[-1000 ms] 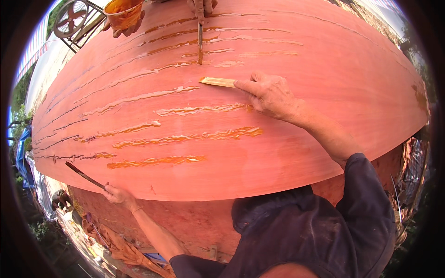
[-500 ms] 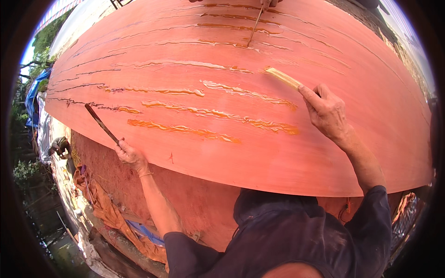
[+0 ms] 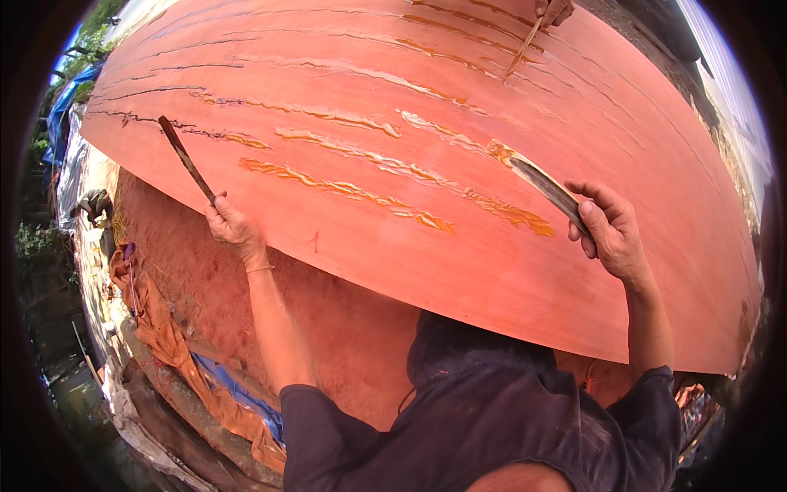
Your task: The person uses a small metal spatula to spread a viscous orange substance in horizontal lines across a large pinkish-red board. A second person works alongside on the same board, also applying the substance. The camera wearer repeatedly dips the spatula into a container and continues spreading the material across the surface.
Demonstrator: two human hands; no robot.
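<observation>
In the head view, a broad, curved pinkish-red panel [image 3: 459, 279] fills the middle, crossed by long raised streaks of orange paste [image 3: 283, 172] and thinner dark lines toward its left end. The left hand [image 3: 238, 232] grasps a narrow dark stick [image 3: 187, 160] by its lower end, the tip pointing up and left over the panel — whether it touches, I cannot tell. The right hand [image 3: 611, 225] grips a flat wooden strip [image 3: 537, 182] between thumb and curled fingers, the index finger stretched out; its far end carries orange smears and lies at the right end of a pale streak. At the top edge, a co-worker's hand [image 3: 555, 11] holds a thin stick [image 3: 522, 53] — slanting down to the panel. Below left hang an orange-brown cloth [image 3: 168, 328] and a blue sheet [image 3: 242, 398].
</observation>
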